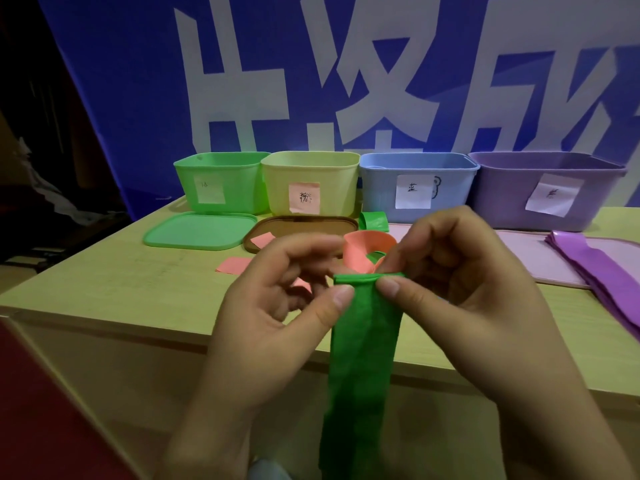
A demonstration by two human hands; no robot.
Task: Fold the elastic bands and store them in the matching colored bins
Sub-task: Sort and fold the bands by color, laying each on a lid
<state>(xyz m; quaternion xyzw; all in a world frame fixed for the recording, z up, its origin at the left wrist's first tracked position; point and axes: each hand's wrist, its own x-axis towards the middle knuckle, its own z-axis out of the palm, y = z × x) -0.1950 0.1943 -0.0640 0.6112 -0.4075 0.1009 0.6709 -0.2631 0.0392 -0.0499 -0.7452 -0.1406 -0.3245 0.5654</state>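
Pinching the top edge of a green band (362, 341), the left hand (277, 306) and the right hand (460, 292) hold it up between them near the camera, thumb against fingers at each corner, while the rest of the strip hangs straight down below the table (104, 289) edge. A narrow lip is turned over along the top, so the folding of this band looks only just begun, and it still has to go into its bin.

Just behind the hands, a curled pink band (363, 254) lies loose on the table, and a little farther back a second green band (374, 220) sits curled near the bins. Off to the right, purple bands (602, 268) are stacked flat on a pale lid (519, 258), trailing toward the table edge. None of these looks stored yet, so most of the work seems left; what the bins hold cannot be seen.

Pink paper slips (233, 265) lie on the table, with a green lid (201, 231) and a brown lid (304, 228) beyond them. At the back, in a row, stand the green bin (221, 183), a yellow bin (311, 181) with a pink label, a blue bin (415, 187) and a purple bin (547, 192), all uncovered. The pink band lies between the hands and the bins, though lifting over it should be easy.
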